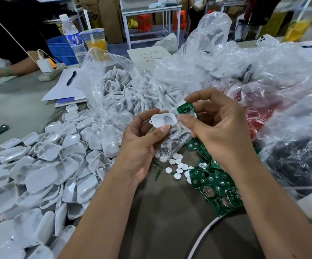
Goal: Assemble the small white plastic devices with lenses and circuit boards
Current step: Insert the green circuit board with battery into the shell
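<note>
My left hand (142, 144) pinches a small white plastic shell (163, 120) with a round lens in its hollow, held above the table's middle. Just to its right, my right hand (220, 128) grips a green circuit board (186, 108) between thumb and fingers, its edge close to the shell. A heap of white shells (39, 174) covers the table on the left. Loose green circuit boards (215, 184) with button cells lie below my right wrist. Small white round discs (178, 166) are scattered between the two piles.
A clear bag of white ring-shaped parts (121, 90) stands behind my hands, with more crumpled plastic bags (254, 71) and a red bag (259, 109) to the right. At far left are a person's arm (11, 70), a water bottle (73, 38), a drink cup (95, 39), papers and a pen (71, 77).
</note>
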Demonstrator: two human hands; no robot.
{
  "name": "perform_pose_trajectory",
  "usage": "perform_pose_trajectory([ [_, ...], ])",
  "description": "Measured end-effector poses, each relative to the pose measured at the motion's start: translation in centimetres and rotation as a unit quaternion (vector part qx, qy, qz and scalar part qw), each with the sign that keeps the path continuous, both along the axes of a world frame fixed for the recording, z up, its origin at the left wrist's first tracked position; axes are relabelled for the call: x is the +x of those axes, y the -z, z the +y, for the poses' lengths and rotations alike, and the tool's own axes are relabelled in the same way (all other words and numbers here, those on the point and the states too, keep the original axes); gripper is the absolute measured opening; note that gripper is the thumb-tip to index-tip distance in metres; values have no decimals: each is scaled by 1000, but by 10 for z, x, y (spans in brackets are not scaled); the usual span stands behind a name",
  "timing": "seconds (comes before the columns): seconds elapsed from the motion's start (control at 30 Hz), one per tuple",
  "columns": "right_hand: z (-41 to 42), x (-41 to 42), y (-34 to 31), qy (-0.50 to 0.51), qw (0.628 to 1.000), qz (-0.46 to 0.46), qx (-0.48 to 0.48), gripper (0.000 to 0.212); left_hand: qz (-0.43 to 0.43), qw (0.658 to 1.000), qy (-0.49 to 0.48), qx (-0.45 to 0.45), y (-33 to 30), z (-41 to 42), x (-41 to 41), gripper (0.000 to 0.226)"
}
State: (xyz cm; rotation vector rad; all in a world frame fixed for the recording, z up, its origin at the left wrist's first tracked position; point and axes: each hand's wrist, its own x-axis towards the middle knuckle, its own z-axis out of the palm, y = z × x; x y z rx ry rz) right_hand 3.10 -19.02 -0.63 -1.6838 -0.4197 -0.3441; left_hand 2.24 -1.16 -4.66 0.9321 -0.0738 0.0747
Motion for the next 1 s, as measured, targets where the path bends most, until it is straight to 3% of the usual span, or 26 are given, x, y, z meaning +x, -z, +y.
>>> perform_pose_trajectory([
  [0.23, -2, 2, -3, -54, 972, 101, 206, 15, -54, 997, 7, 59, 0, -2, 0, 55],
  [0.43, -2, 4, -3, -4, 982, 99, 159, 16, -71, 993, -11, 99, -2, -5, -4, 47],
  [0.63, 0, 5, 0, -25, 984, 98, 149, 16, -70, 976, -76, 192, -1, -9, -5, 39],
  [0.87, 10, 4, 8, -25, 978, 140, 149, 13, -33, 971, -108, 210, 2, -11, -4, 37],
  [1.0, 10, 6, 8, -6, 987, 113, 117, 11, -20, 973, -123, 196, 4, -15, -5, 40],
])
